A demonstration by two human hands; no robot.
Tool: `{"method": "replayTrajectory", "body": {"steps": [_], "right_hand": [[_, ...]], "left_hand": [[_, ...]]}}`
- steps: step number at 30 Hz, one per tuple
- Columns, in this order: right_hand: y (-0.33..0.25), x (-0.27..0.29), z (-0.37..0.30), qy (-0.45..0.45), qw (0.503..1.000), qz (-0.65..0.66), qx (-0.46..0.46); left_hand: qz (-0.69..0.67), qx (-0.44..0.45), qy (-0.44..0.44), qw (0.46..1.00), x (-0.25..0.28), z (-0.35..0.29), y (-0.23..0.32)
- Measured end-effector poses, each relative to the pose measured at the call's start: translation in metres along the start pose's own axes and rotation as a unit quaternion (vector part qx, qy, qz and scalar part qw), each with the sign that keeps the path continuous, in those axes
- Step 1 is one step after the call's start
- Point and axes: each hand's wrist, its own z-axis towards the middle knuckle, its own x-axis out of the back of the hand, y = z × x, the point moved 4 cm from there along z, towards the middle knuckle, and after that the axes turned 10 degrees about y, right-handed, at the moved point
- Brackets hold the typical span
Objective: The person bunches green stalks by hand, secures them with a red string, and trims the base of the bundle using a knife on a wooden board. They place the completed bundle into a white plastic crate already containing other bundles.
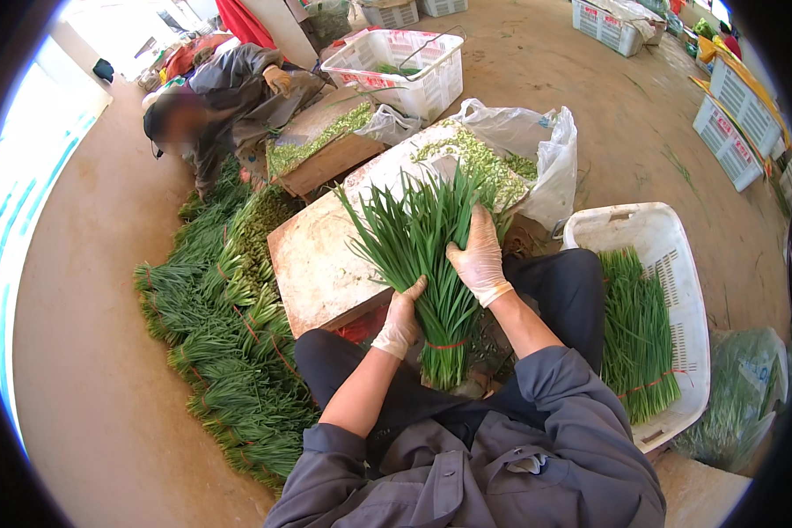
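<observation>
Between my gloved hands is a bunch of garlic chives (431,264), its leaf tips fanned out toward the board and its cut ends toward my lap. A red band circles it near the cut ends. My left hand (402,321) closes on the left side of the bunch, above the band. Higher up on the right side, my right hand (480,257) grips the leaves with its thumb across them. Under the leaf tips lies a pale wooden board (317,251), with chopped green-white trimmings (480,163) scattered on its far end.
Many banded chive bunches (246,378) lie heaped on the floor at left. At right, a white crate (693,352) holds upright chives beside a clear bag (735,396). A co-worker (238,97) bends over another board (326,163). Another white crate (440,84) stands beyond.
</observation>
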Motion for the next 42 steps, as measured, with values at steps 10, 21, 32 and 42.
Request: {"method": "replayTrajectory", "body": {"steps": [10,21,32,42], "right_hand": [[-0.062,0.021,0.026,0.040,0.987,-0.017,0.157],[-0.029,0.015,0.031,0.029,0.989,-0.107,0.100],[-0.028,0.022,0.035,-0.055,0.992,-0.056,0.101],[-0.033,0.017,0.029,-0.108,0.969,-0.104,0.197]], "left_hand": [[0.034,-0.010,-0.005,0.999,0.000,0.001,-0.003],[0.002,0.012,0.019,1.000,-0.005,-0.007,-0.004],[-0.005,0.027,-0.002,1.000,-0.003,-0.002,-0.007],[0.007,0.026,-0.007,1.000,-0.006,-0.003,-0.007]]}}
